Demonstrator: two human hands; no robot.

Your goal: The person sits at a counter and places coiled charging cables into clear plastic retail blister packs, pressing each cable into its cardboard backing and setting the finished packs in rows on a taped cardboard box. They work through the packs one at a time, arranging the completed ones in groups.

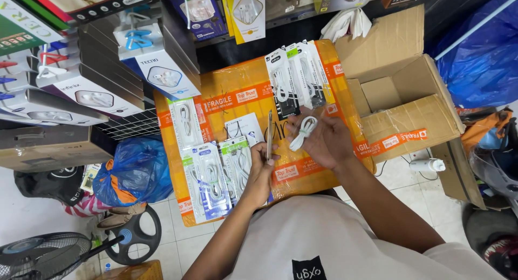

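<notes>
White coiled cable rests in right hand.

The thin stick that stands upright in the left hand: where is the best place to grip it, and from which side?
Probably at its lower end, from the side. The thin stick stands nearly upright over the taped carton, and the left hand already pinches its bottom part; the long upper part stays free. The right hand holds a coiled white cable.

Fan cut off at the corner — blue bag by the right edge.
</notes>
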